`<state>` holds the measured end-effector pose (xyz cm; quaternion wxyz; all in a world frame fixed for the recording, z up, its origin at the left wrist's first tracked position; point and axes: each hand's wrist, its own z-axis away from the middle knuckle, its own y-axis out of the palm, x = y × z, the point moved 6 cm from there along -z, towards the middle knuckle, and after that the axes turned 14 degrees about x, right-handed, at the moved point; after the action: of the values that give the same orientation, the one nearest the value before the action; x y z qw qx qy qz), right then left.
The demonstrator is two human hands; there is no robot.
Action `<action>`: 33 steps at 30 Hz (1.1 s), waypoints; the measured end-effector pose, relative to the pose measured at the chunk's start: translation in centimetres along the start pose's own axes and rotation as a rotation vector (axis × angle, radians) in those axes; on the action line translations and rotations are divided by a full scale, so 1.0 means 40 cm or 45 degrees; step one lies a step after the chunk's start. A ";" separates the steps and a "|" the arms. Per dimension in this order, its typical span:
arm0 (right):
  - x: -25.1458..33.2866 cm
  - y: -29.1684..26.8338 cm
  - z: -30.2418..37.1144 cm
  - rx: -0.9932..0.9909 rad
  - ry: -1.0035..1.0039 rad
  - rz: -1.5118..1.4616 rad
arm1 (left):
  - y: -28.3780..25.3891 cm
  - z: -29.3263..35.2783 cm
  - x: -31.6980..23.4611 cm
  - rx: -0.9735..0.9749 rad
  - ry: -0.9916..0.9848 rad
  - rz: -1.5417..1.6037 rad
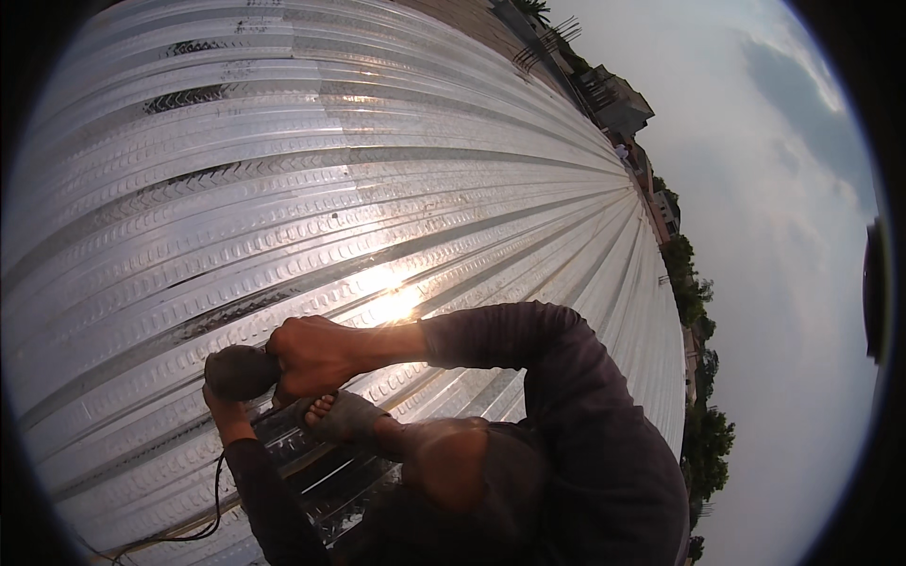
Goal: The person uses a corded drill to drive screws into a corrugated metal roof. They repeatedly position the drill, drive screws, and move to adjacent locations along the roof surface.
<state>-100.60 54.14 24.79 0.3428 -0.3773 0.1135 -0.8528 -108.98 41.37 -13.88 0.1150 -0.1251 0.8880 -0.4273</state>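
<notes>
A dark, rounded corded power tool [242, 374] is held low over the ribbed metal roofing; its exact kind cannot be made out. My right hand [316, 357] is closed in a fist against its right side, with the arm bent across from the right. From below, my left hand [227, 413] wraps the near side of the tool, its fingers mostly hidden behind the dark body. The working end of the tool is out of sight. A black cord [215, 514] hangs beside my left forearm and runs over the sheets to the lower left.
Shiny corrugated roof sheets [217, 226] stretch far ahead, with raised ribs and strong sun glare. My foot in a dark shoe with bare toes [344, 417] stands close to my hands, below a bent knee [453, 467]. Buildings [618, 104] and trees [708, 439] line the roof's far edge.
</notes>
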 end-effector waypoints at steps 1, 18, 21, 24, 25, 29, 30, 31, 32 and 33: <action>0.002 -0.002 0.003 -0.004 -0.009 -0.009 | -0.001 0.001 0.005 -0.023 0.003 -0.024; 0.004 -0.033 0.048 -0.048 0.002 -0.164 | -0.066 -0.020 0.008 0.452 -0.185 0.257; 0.006 -0.036 0.053 -0.077 -0.020 -0.159 | -0.085 -0.029 0.007 0.497 -0.245 0.320; 0.020 -0.043 0.061 -0.060 0.054 -0.157 | -0.105 -0.036 0.003 0.556 -0.312 0.388; 0.021 -0.045 0.061 -0.045 0.090 -0.159 | -0.112 -0.039 0.003 0.577 -0.340 0.416; 0.008 -0.039 0.052 -0.025 0.078 -0.203 | -0.134 -0.057 0.004 0.625 -0.502 0.554; 0.009 -0.044 0.057 -0.022 0.071 -0.206 | -0.137 -0.066 -0.001 0.618 -0.544 0.610; 0.006 -0.039 0.049 -0.006 0.040 -0.223 | -0.148 -0.067 0.007 0.628 -0.595 0.637; 0.002 -0.037 0.041 -0.015 0.014 -0.272 | -0.175 -0.089 0.004 0.650 -0.519 0.550; -0.001 -0.037 0.042 -0.013 -0.006 -0.314 | -0.196 -0.122 -0.011 0.674 -0.453 0.470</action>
<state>-100.12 55.38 26.59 0.2336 -0.3921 0.0697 -0.8871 -109.12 40.36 -4.68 0.3712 -0.0011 0.7203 -0.5860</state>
